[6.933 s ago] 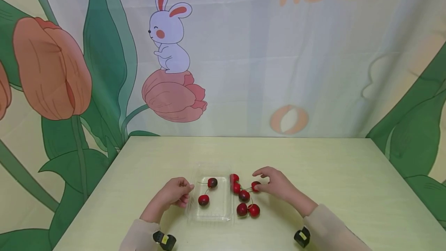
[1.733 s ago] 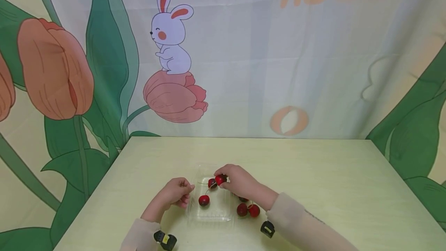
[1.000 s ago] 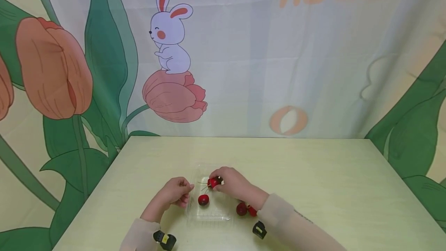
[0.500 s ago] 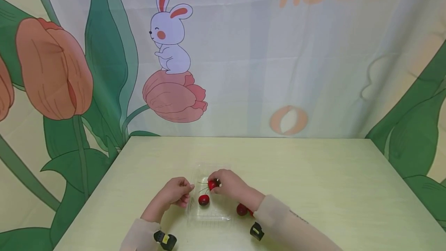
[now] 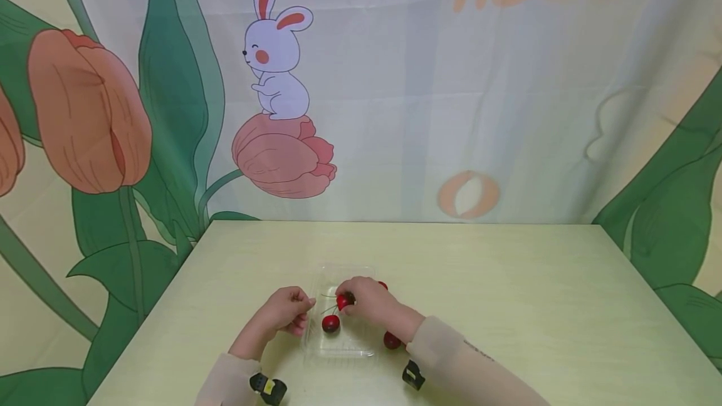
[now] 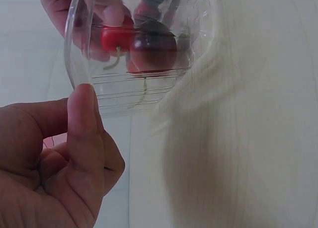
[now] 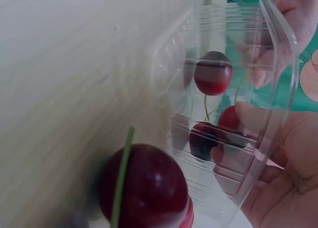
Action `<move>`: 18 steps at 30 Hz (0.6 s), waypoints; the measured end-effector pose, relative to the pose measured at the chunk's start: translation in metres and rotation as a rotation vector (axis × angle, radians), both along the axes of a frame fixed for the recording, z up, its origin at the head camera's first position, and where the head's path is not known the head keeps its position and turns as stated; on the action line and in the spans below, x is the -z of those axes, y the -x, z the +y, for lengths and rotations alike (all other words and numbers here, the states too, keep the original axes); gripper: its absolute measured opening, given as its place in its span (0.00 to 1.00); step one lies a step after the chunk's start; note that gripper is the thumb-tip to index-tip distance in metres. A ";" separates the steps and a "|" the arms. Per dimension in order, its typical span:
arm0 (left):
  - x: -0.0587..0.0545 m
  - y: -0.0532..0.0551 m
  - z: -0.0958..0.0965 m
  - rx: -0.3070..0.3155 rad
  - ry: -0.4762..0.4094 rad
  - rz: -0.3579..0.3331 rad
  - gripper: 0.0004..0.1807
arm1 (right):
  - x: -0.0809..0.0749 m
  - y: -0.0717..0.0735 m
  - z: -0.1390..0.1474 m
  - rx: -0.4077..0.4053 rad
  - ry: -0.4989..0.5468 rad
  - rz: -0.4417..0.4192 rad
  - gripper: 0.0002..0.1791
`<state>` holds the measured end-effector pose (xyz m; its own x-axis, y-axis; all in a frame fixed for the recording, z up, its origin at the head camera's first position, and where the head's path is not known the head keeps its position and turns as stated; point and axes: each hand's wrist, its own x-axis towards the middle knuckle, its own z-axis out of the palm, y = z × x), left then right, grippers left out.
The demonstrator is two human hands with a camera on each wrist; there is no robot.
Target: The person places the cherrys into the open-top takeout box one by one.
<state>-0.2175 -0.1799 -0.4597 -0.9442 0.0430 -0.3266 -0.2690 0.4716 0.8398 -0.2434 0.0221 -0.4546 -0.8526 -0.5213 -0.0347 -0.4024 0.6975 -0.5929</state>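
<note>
A clear plastic container (image 5: 352,348) sits on the table with its open side up. My left hand (image 5: 286,311) pinches its left rim between thumb and fingers. My right hand (image 5: 371,301) reaches inside and pinches a red cherry (image 5: 343,301) by its sides. In the right wrist view this held cherry (image 7: 230,122) touches a darker cherry (image 7: 201,141) lying in the container. Nearer the front, another stemmed cherry (image 5: 331,324) rests on the container floor.
Outside the container's right side lie more cherries, partly hidden by my right hand and forearm. One cherry (image 5: 392,339) shows below the wrist, another (image 5: 383,285) behind the hand. A printed cloth (image 5: 366,80) hangs behind the table (image 5: 507,281).
My right hand has carried a cherry leftward from the loose ones into the container. Over the last second it has shifted slightly lower, toward the front. The left hand stays at the rim.
</note>
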 end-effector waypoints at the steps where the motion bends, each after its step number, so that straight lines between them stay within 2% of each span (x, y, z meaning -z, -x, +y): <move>1: 0.000 0.000 0.000 0.001 0.000 0.001 0.11 | 0.000 0.000 0.000 0.000 -0.003 0.003 0.17; 10: 0.002 0.000 -0.001 0.008 -0.013 0.002 0.11 | 0.007 -0.001 -0.002 -0.009 -0.069 0.072 0.17; 18: 0.000 -0.001 0.000 0.007 -0.011 0.002 0.11 | 0.009 -0.001 -0.002 -0.022 -0.098 0.084 0.16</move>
<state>-0.2164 -0.1799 -0.4597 -0.9446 0.0534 -0.3238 -0.2637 0.4639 0.8457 -0.2425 0.0205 -0.4638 -0.8431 -0.5375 -0.0153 -0.4637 0.7412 -0.4854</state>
